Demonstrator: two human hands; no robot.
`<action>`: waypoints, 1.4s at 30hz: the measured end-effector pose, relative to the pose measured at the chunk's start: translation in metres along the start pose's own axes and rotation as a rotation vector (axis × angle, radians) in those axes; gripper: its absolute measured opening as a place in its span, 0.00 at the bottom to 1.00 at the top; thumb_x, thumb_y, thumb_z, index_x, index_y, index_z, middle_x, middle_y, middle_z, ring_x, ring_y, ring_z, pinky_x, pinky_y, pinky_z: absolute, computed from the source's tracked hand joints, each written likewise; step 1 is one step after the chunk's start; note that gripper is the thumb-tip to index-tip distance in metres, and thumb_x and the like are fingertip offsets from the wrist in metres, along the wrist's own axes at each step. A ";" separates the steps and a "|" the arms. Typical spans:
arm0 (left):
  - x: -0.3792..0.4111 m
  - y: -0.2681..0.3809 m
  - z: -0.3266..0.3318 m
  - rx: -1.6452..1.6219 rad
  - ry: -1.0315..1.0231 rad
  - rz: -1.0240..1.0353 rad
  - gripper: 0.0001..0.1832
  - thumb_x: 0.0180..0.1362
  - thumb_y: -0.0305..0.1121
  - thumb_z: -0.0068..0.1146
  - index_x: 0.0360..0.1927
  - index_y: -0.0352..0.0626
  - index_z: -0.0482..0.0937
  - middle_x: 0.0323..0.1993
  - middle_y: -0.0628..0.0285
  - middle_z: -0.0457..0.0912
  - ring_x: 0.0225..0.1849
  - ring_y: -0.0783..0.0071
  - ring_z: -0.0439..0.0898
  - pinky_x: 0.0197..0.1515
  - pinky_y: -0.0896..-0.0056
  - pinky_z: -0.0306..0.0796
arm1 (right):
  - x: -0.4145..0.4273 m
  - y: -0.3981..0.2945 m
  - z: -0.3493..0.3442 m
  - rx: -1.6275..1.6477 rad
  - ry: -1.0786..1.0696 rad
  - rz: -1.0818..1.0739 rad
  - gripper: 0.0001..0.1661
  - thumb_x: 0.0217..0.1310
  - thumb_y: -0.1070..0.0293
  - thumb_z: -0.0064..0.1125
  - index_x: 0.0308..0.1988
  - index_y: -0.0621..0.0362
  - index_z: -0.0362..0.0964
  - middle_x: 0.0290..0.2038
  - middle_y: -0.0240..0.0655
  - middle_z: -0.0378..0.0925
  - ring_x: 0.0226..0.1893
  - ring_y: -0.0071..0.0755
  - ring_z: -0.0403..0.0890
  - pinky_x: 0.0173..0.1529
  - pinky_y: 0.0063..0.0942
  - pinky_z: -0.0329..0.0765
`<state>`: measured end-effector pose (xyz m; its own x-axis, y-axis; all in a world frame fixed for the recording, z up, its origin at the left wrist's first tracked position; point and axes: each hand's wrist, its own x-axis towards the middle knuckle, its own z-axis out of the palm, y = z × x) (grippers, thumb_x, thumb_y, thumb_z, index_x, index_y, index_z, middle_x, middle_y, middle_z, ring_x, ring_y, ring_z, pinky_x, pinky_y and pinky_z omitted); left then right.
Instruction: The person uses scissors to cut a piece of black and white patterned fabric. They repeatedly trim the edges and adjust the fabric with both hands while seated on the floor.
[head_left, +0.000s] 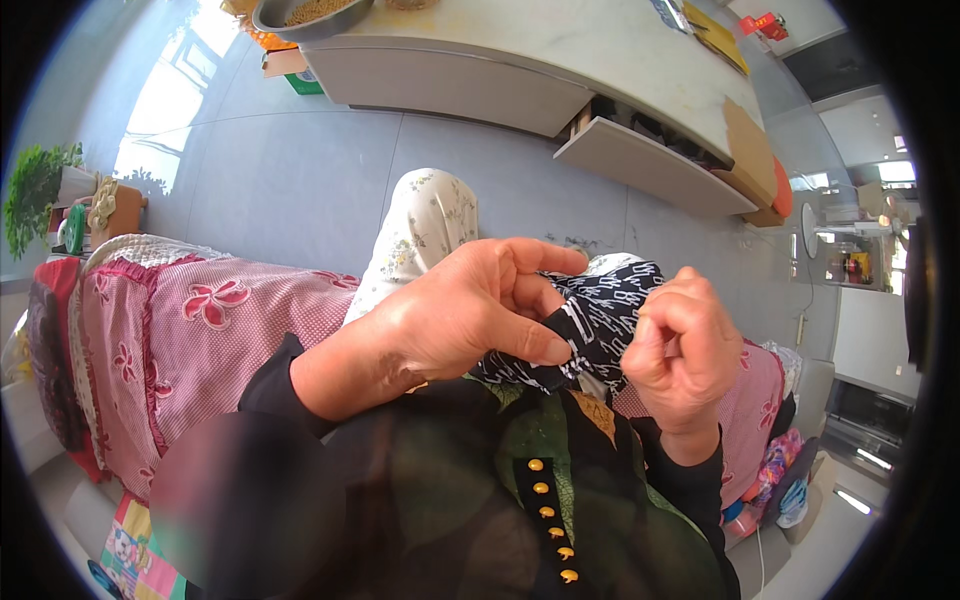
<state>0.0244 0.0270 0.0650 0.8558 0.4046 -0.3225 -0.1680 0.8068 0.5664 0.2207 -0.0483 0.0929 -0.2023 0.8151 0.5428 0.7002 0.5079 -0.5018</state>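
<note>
A black cloth with white patterning (600, 315) lies bunched over my lap, between my two hands. My left hand (480, 315) has hold of the cloth's near left part, the thumb on top and the fingers curled behind it. Just right of the cloth, my right hand (682, 352) is raised with thumb and forefinger pinched together; whether something thin is between them cannot be seen. Beneath the cloth are light trousers with a small flower print (427, 217).
I sit on a sofa with a pink flowered cover (247, 300). Ahead stands a low cabinet with a pale stone top (525, 37) and a drawer (652, 165) pulled out. A metal bowl of grains (319, 22) is at its left end, a cardboard box (750, 150) at its right.
</note>
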 end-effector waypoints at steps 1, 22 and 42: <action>0.000 0.000 -0.001 -0.009 0.004 -0.001 0.37 0.43 0.09 0.56 0.62 0.26 0.59 0.38 0.52 0.81 0.39 0.67 0.82 0.44 0.74 0.76 | 0.001 -0.001 -0.003 0.035 0.007 0.060 0.14 0.37 0.90 0.55 0.29 0.63 0.68 0.23 0.36 0.68 0.19 0.35 0.67 0.21 0.28 0.65; 0.003 -0.002 -0.003 -0.020 0.040 -0.033 0.38 0.43 0.08 0.56 0.62 0.28 0.61 0.39 0.55 0.80 0.41 0.69 0.80 0.45 0.75 0.75 | 0.004 -0.009 -0.002 -0.279 -0.238 -0.253 0.11 0.40 0.82 0.59 0.31 0.65 0.69 0.30 0.40 0.69 0.25 0.38 0.71 0.25 0.30 0.72; -0.003 -0.003 -0.009 -0.085 -0.014 0.013 0.40 0.43 0.06 0.53 0.64 0.30 0.59 0.40 0.56 0.81 0.41 0.71 0.81 0.44 0.76 0.75 | 0.008 -0.013 -0.001 -0.239 -0.302 -0.190 0.15 0.39 0.82 0.59 0.34 0.67 0.70 0.29 0.40 0.67 0.25 0.39 0.71 0.24 0.31 0.69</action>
<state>0.0181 0.0271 0.0569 0.8600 0.4098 -0.3040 -0.2201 0.8355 0.5035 0.2105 -0.0486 0.1040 -0.5097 0.7763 0.3710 0.7628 0.6072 -0.2225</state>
